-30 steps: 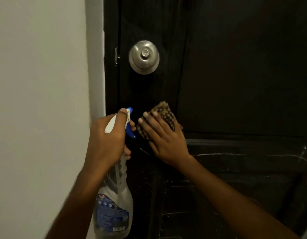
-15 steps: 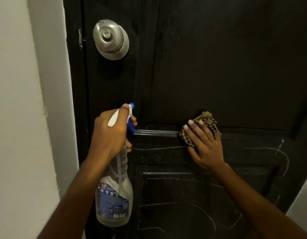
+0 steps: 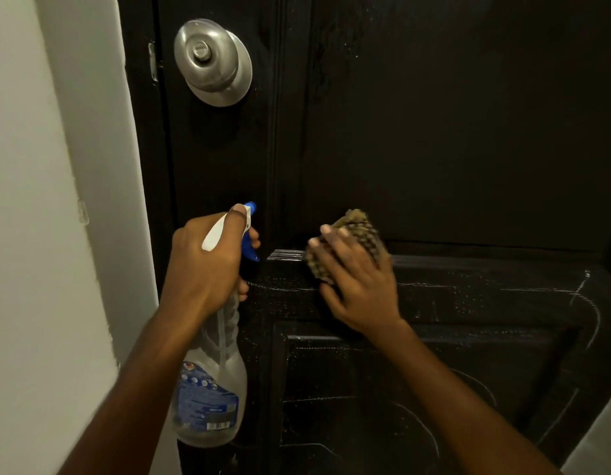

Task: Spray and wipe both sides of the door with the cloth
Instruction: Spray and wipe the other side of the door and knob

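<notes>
A black panelled door fills the view, with wet droplets and streaks on its lower panel. My left hand grips the neck of a clear spray bottle that has a blue label and a white and blue trigger head, its nozzle close to the door. My right hand presses a brown checked cloth flat against the door at the moulded rail between the upper and lower panels. The cloth is partly hidden under my fingers.
A round silver door knob sits at the upper left of the door. The dark door frame and a white wall lie to the left. A pale wall or floor patch shows at the lower right.
My right hand has slid the cloth right along the door and then back left on the rail. The view shifted. My left hand keeps the bottle at about the same spot.
</notes>
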Demonstrator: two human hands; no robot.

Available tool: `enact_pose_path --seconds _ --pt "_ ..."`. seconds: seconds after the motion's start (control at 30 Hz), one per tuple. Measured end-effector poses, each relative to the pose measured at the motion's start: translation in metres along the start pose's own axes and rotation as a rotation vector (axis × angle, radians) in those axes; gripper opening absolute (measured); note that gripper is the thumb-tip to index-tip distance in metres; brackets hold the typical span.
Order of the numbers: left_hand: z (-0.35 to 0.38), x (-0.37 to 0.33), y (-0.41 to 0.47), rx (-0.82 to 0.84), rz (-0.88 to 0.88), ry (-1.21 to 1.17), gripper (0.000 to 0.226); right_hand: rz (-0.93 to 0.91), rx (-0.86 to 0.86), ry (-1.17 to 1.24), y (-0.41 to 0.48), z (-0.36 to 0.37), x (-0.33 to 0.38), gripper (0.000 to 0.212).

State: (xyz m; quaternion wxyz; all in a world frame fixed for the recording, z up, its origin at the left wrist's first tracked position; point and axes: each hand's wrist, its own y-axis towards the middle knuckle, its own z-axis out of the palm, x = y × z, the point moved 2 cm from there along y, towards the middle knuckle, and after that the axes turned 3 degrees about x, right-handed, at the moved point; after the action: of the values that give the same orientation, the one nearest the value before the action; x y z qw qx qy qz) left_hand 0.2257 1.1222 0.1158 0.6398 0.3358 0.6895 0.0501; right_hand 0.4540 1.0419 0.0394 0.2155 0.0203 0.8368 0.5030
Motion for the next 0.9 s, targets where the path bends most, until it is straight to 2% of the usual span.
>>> enact_pose_path --seconds 0.17,0.3,0.43,0.53,0.6,0.8,0.9 --pt "0.009 -0.002 -0.001 0.043 -0.029 -0.025 0.043 0.191 -0.053 -0.068 -0.054 -0.015 -0.073 0.057" --pt "0.017 -0.004 -0.003 0.059 -0.008 -0.035 0.044 0.416 -0.148 0.067 -0.044 -0.004 -0.037 0.061" --pt "0.03 -0.006 -0.003 0.093 0.005 -0.019 0.042 0.289 -0.062 0.087 -0.014 0.006 0.008 0.064" --pt "0.046 -0.008 -0.002 0.129 0.022 -0.017 0.044 0.174 -0.013 0.04 -0.017 0.001 -0.004 0.064" --pt "0.058 -0.009 -0.002 0.16 0.027 -0.026 0.045 0.189 -0.022 0.011 -0.032 -0.005 -0.028 0.063" --pt "0.093 -0.014 -0.006 0.256 0.009 -0.088 0.046 0.433 -0.079 -0.053 -0.099 -0.031 -0.128 0.061" --pt "0.106 -0.017 -0.008 0.284 0.003 -0.115 0.047 0.733 -0.201 -0.003 -0.112 -0.034 -0.145 0.06"
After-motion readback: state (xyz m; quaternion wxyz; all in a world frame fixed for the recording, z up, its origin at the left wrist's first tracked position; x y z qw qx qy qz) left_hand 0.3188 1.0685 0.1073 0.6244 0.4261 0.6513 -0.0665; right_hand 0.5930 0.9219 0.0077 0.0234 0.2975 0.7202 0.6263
